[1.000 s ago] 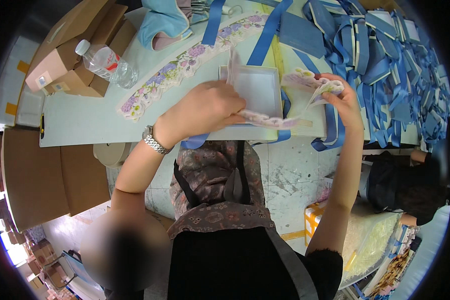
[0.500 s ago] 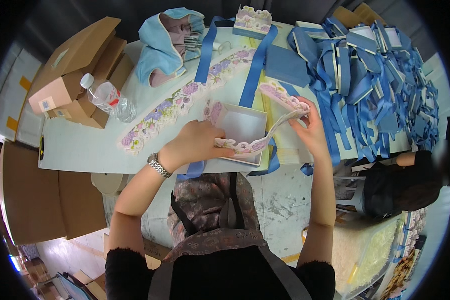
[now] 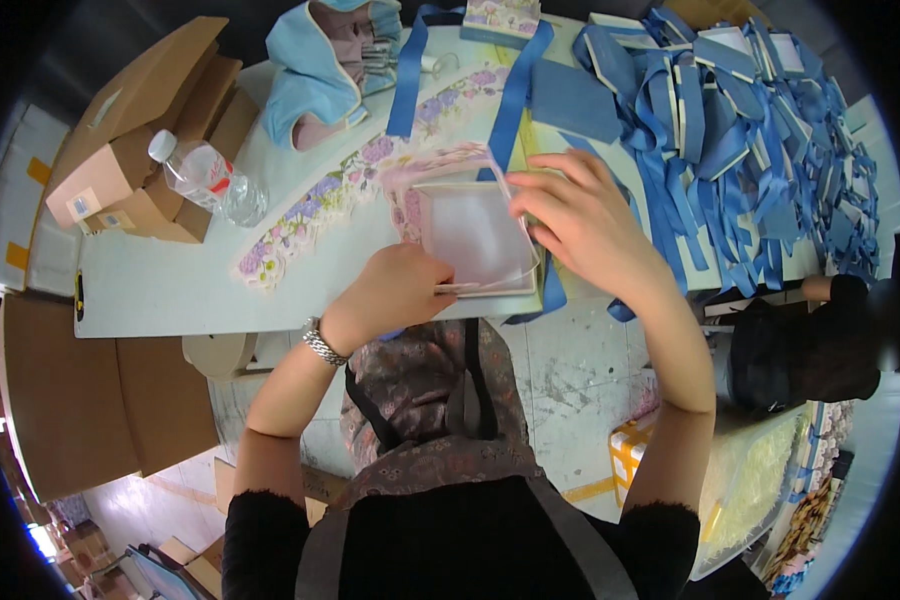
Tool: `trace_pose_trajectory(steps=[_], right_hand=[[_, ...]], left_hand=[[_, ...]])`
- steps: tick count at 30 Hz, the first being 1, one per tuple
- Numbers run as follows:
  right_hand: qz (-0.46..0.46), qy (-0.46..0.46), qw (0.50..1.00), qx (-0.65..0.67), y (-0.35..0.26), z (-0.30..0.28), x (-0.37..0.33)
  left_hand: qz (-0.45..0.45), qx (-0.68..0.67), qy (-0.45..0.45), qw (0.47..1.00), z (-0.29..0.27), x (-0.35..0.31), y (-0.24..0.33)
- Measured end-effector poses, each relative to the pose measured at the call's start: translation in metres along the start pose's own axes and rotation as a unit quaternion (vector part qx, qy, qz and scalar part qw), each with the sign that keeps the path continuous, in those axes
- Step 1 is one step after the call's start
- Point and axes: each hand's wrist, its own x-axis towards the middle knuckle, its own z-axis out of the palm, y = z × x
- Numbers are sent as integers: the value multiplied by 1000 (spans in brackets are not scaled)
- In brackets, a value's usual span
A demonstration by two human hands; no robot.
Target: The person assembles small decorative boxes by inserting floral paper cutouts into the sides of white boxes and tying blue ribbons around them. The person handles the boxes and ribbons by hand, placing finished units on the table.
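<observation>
A shallow white box sits at the table's front edge. A scalloped floral paper strip stands around its sides, its pink pattern showing at the left and back. My left hand is closed at the near-left corner, pinching the strip against the box's front wall. At the right side, my right hand has its fingers stretched out and apart, touching the strip's upper edge. Another floral strip lies flat on the table beyond my left hand. Blue ribbons lie behind the box.
Blue boxes with ribbons are heaped on the right. A blue flat panel and a small floral-lined box lie at the back. A plastic bottle, cardboard boxes and a light-blue fabric bag stand left. A person sits at right.
The strip's free end has come down from my raised right hand to the box's right and back sides. My right hand has opened and turned inward. My left hand keeps its pinch.
</observation>
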Motion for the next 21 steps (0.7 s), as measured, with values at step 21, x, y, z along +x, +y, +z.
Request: trace_pose_trajectory(steps=[21], right_hand=[[385,-160,888,194,-33,27,-13]], left_hand=[[-48,-4,96,994,21,-7,24]])
